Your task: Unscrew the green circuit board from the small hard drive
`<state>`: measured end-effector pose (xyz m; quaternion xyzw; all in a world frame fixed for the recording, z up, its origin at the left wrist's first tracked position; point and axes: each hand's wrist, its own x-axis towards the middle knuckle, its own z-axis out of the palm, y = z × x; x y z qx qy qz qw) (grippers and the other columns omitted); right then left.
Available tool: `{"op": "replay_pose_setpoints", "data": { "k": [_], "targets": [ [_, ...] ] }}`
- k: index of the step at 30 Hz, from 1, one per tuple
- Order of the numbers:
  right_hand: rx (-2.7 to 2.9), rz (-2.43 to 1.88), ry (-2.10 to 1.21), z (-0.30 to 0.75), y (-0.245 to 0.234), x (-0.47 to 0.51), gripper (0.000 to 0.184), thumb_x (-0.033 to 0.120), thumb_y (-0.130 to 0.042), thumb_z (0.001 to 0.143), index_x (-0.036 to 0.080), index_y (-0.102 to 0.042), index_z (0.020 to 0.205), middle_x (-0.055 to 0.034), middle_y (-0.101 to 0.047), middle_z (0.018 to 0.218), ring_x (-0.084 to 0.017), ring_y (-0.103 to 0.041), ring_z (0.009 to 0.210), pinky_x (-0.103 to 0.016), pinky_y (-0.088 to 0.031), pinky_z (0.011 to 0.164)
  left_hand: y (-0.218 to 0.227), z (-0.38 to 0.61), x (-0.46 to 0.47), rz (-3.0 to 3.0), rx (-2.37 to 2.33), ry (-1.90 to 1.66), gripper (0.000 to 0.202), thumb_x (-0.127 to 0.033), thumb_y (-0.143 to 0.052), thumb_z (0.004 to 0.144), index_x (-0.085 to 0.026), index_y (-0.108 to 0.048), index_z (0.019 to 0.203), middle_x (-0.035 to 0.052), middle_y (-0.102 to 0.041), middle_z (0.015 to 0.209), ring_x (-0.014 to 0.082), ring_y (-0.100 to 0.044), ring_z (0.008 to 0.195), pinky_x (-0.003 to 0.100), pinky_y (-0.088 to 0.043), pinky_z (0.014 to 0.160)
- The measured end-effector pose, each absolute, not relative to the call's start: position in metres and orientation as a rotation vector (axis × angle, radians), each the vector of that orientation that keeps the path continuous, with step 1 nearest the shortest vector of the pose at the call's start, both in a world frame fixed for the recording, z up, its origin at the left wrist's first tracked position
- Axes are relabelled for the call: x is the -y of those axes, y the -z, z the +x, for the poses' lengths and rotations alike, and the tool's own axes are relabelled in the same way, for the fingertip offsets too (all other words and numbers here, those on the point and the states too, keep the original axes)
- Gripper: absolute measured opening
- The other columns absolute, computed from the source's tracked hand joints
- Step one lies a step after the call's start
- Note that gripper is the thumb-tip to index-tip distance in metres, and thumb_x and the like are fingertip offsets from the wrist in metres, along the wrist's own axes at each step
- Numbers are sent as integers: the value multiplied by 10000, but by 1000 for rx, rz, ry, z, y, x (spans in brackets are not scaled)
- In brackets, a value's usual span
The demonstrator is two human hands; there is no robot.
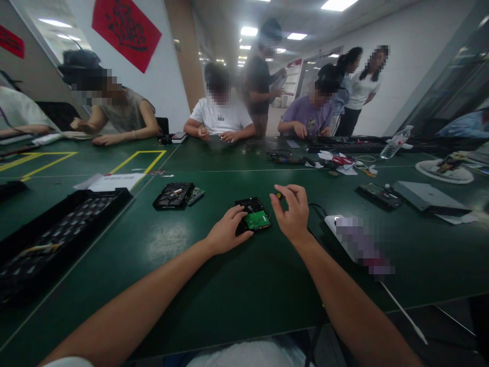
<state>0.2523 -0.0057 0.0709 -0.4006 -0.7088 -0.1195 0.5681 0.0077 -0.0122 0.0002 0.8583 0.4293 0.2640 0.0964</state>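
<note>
A hard drive (252, 205) with a green circuit board (258, 219) facing up lies on the green table in front of me. My left hand (231, 228) holds its left side, fingers over the top and thumb at the near edge. Just right of the drive, my right hand (291, 210) is raised, thumb and fingers closed around a small black-and-yellow piece (279, 195). That piece is mostly hidden by the fingers, so its kind is unclear. Another dark drive case (173, 195) lies to the left with a loose circuit board (196, 195) against it.
A long black tray (57, 239) stands at the left beside paper sheets (116, 181). To the right are a white device with a cable (340, 237), another drive (379, 196) and a silver box (431, 197). A bottle (396, 142) stands farther back. Several people sit or stand across the table.
</note>
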Motion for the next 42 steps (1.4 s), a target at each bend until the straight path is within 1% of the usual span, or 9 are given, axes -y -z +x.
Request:
{"op": "replay_pose_setpoints", "data": {
  "k": [3, 9, 16, 21, 25, 31, 37, 39, 42],
  "targets": [
    [1657, -952, 301, 253, -71, 6, 286, 277, -660, 969, 265, -681, 1254, -104, -624, 1119, -235, -658, 998, -413, -618, 832, 1, 7, 12, 2545, -1264, -794, 656, -539, -692, 920, -186, -518, 1445, 171, -474, 1567, 346, -425, 1494, 536, -426, 1224],
    [1718, -916, 250, 252, -72, 7, 360, 199, -544, 1011, 266, -600, 1360, -106, -680, 1217, -251, -659, 1149, -475, -575, 1002, 1, 8, 12, 2550, -1271, -788, 657, -543, -683, 924, -182, -515, 1447, 173, -475, 1564, 343, -419, 1498, 535, -417, 1230],
    [1669, -963, 254, 252, -71, 6, 254, 284, -648, 970, 243, -660, 1221, -109, -639, 1119, -245, -650, 1033, -422, -613, 861, -2, 8, 13, 2532, -1282, -778, 647, -541, -684, 926, -184, -523, 1441, 169, -476, 1566, 340, -419, 1499, 532, -422, 1225],
    [1728, -953, 178, 252, -70, 5, 333, 234, -528, 1020, 244, -589, 1347, -121, -668, 1249, -262, -641, 1193, -476, -585, 998, -1, 7, 13, 2536, -1266, -786, 657, -552, -687, 920, -187, -524, 1442, 171, -481, 1563, 342, -421, 1498, 533, -429, 1219],
    [1744, -942, 165, 251, -69, 6, 382, 223, -493, 1033, 244, -544, 1411, -126, -661, 1312, -269, -631, 1243, -521, -545, 1080, 0, 8, 12, 2535, -1271, -788, 649, -547, -684, 924, -192, -521, 1443, 171, -476, 1566, 344, -419, 1498, 549, -429, 1216],
    [1682, -965, 236, 251, -70, 7, 311, 305, -634, 977, 261, -646, 1285, -116, -619, 1172, -252, -652, 1074, -442, -623, 897, 2, 7, 11, 2531, -1270, -789, 654, -553, -691, 917, -205, -520, 1444, 160, -475, 1568, 344, -420, 1499, 550, -428, 1218],
    [1753, -934, 209, 250, -72, 7, 368, 220, -530, 1019, 262, -568, 1383, -113, -662, 1245, -255, -647, 1161, -478, -578, 999, 2, 8, 11, 2534, -1269, -800, 639, -550, -682, 922, -207, -524, 1438, 154, -469, 1574, 341, -419, 1500, 541, -420, 1227],
    [1747, -926, 209, 250, -71, 7, 359, 230, -549, 1013, 254, -565, 1371, -114, -663, 1242, -255, -642, 1166, -477, -575, 1002, 2, 8, 11, 2539, -1276, -789, 643, -546, -681, 923, -196, -523, 1439, 159, -470, 1570, 343, -416, 1501, 541, -415, 1230],
    [1692, -947, 229, 251, -70, 6, 302, 296, -635, 979, 246, -608, 1275, -112, -650, 1156, -259, -643, 1102, -455, -600, 927, 1, 8, 11, 2540, -1277, -782, 649, -545, -686, 920, -190, -523, 1438, 164, -472, 1567, 343, -416, 1500, 537, -411, 1234]
  ]
}}
